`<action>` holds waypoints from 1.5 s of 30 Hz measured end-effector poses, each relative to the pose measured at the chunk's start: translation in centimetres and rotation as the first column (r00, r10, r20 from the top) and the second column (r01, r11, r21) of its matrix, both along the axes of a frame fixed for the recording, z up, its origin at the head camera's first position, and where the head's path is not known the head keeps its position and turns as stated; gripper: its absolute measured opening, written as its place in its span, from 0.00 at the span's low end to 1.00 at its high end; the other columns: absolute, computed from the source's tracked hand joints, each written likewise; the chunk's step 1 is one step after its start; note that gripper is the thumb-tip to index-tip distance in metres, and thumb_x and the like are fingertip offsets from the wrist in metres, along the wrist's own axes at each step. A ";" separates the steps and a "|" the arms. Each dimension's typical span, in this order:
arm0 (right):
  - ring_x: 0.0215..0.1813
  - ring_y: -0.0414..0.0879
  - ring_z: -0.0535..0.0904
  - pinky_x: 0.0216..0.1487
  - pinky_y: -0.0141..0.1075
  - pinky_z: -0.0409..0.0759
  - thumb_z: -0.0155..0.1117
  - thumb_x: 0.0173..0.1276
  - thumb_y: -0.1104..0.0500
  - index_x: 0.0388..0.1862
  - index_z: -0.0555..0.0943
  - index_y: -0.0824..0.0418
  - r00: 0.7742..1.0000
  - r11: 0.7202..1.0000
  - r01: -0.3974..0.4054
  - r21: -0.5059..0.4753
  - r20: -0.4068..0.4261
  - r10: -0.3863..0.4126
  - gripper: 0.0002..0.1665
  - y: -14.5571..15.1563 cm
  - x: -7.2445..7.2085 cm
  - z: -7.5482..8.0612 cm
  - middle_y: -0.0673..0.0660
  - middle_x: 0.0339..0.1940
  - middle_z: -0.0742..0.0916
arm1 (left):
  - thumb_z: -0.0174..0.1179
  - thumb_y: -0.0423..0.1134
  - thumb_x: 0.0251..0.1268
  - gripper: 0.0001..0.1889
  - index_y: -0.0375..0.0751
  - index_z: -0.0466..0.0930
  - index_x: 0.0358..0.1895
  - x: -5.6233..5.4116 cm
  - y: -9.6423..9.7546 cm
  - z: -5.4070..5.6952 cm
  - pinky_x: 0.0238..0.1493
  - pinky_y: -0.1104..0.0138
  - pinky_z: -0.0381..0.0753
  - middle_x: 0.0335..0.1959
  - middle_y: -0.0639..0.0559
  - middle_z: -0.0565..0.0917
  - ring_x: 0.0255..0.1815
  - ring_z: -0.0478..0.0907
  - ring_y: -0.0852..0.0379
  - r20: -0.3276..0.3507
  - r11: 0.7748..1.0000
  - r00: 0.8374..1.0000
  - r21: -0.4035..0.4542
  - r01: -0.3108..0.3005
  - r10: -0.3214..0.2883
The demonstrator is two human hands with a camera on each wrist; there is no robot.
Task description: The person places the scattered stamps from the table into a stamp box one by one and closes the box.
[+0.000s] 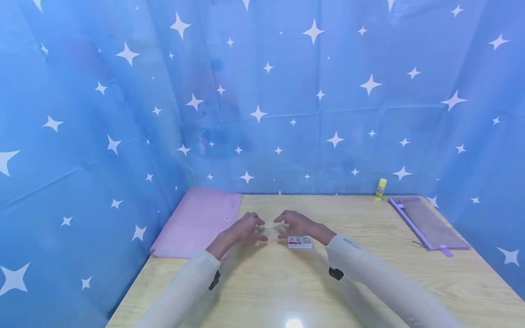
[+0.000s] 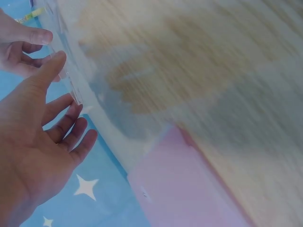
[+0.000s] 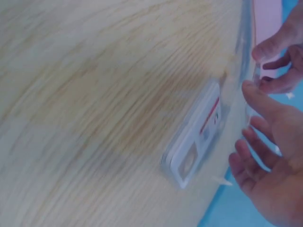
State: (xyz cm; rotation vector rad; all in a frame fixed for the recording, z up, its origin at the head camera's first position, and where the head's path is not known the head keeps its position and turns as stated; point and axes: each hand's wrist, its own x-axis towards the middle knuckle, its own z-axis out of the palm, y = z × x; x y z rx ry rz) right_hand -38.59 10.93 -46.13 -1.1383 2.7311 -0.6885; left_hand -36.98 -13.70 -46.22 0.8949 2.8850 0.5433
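Observation:
Between my two hands is a small clear plastic piece [image 1: 270, 231], see-through and thin-edged. My left hand [image 1: 246, 228] pinches its left side, thumb on the near edge and fingers on the far one. The right hand [image 1: 301, 224] holds the opposite side the same way. In the left wrist view the plastic's edge [image 2: 75, 92] shows at my left fingertips. A stack of white cards [image 1: 300, 242] with rounded corners lies on the table just below my right hand; its top carries a red stripe and a small picture [image 3: 188, 160].
A pink translucent folder [image 1: 197, 223] lies at the table's left. At the back right stands a yellow glue stick [image 1: 380, 189], beside a purple-edged mesh zip pouch [image 1: 430, 223]. A blue star-patterned curtain [image 1: 287, 155] hangs behind the wooden table [image 1: 254, 291].

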 end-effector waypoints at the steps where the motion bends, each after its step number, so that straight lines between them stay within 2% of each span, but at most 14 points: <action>1: 0.58 0.62 0.80 0.57 0.52 0.81 0.77 0.67 0.55 0.66 0.79 0.71 1.000 1.000 0.002 0.009 -0.001 -0.002 0.34 0.3 0.1 0.1 0.67 0.60 0.83 | 0.74 0.52 0.63 0.33 0.34 0.80 0.66 0.0 0.2 0.0 0.60 0.57 0.79 0.57 0.43 0.80 0.57 0.75 0.49 -0.003 1.000 1.000 -0.002 0.005 -0.005; 8: 0.57 0.63 0.80 0.56 0.53 0.81 0.77 0.67 0.54 0.66 0.79 0.71 0.999 0.999 0.025 0.024 -0.024 -0.024 0.34 2.3 1.0 0.9 0.67 0.59 0.83 | 0.72 0.54 0.65 0.33 0.35 0.80 0.66 -0.3 2.2 0.2 0.60 0.60 0.79 0.57 0.44 0.80 0.57 0.75 0.51 -0.032 0.999 0.999 -0.026 0.042 -0.042; 15: 0.59 0.63 0.79 0.56 0.54 0.81 0.77 0.67 0.56 0.65 0.79 0.72 0.999 0.999 0.046 0.022 -0.028 -0.045 0.33 4.3 2.1 1.2 0.68 0.59 0.84 | 0.73 0.56 0.63 0.33 0.38 0.82 0.65 0.1 4.2 0.4 0.59 0.61 0.80 0.57 0.45 0.81 0.56 0.75 0.52 -0.038 0.997 0.997 -0.029 0.066 -0.067; 24: 0.55 0.62 0.81 0.54 0.51 0.83 0.77 0.66 0.56 0.65 0.80 0.71 0.995 0.995 0.103 -0.003 0.002 -0.103 0.33 6.5 3.0 0.6 0.67 0.58 0.83 | 0.74 0.55 0.61 0.34 0.37 0.82 0.65 0.1 6.2 -0.4 0.58 0.63 0.80 0.56 0.45 0.82 0.56 0.75 0.52 -0.047 0.994 0.993 -0.018 0.106 -0.107; 30: 0.54 0.62 0.81 0.53 0.49 0.82 0.78 0.64 0.57 0.62 0.81 0.72 0.995 0.995 0.091 -0.027 -0.039 -0.092 0.32 7.8 3.9 -0.1 0.68 0.56 0.84 | 0.76 0.56 0.59 0.33 0.40 0.83 0.63 0.3 7.7 -1.0 0.57 0.65 0.79 0.55 0.47 0.82 0.55 0.75 0.54 -0.067 0.992 0.991 -0.045 0.115 -0.118; 38: 0.50 0.58 0.82 0.49 0.45 0.83 0.82 0.60 0.54 0.60 0.82 0.71 0.993 0.994 0.097 -0.048 -0.057 -0.099 0.35 8.5 4.5 -1.1 0.66 0.52 0.86 | 0.78 0.55 0.56 0.34 0.40 0.85 0.62 0.7 8.3 -1.6 0.48 0.70 0.78 0.51 0.49 0.83 0.48 0.73 0.58 -0.103 0.987 0.983 -0.069 0.147 -0.154; 45: 0.46 0.57 0.82 0.45 0.40 0.81 0.82 0.59 0.53 0.60 0.83 0.72 0.994 0.995 0.081 -0.060 -0.070 -0.085 0.35 8.7 4.5 -1.6 0.66 0.51 0.86 | 0.78 0.54 0.56 0.30 0.41 0.86 0.60 0.8 8.5 -1.9 0.45 0.71 0.75 0.48 0.50 0.83 0.45 0.71 0.59 -0.124 0.983 0.977 -0.089 0.163 -0.173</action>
